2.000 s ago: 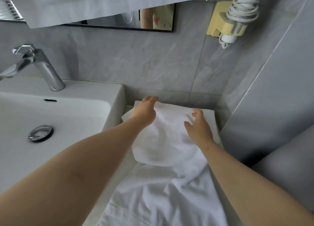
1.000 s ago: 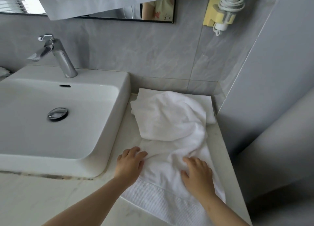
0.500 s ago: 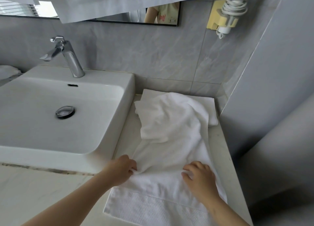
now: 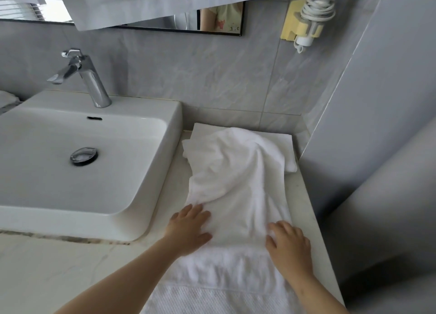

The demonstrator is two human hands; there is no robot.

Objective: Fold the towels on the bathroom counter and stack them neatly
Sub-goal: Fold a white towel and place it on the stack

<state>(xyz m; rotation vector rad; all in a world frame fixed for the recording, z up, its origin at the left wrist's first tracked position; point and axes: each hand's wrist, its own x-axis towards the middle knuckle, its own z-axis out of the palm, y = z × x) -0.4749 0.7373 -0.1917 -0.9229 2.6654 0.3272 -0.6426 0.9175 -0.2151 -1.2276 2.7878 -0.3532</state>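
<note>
A white towel (image 4: 238, 184) lies lengthwise on the pale counter (image 4: 306, 200), in the narrow space between the sink (image 4: 146, 106) and the grey wall. Its far part is crumpled and lies on top of a flat folded towel (image 4: 280, 140) at the back of the counter. Its near end, with a woven band, reaches toward the person.

Seen from the middle of the towel, the left hand (image 4: 188, 228) is at 7 o'clock. It lies flat on the left edge of the cloth, with the fingers straight and a little spread, and it grasps nothing. The right hand (image 4: 289, 245) is at 5 o'clock. It presses down on the cloth near the right edge with loosely bent fingers, and it is not closed around anything.

The sink is at 9 o'clock from the towel, with a chrome faucet (image 4: 82, 77) behind its bowl. At 12 o'clock a mirror (image 4: 219, 18) hangs on the wall, and at 1 o'clock is a yellow holder (image 4: 292, 28) with a coiled cord.
</note>
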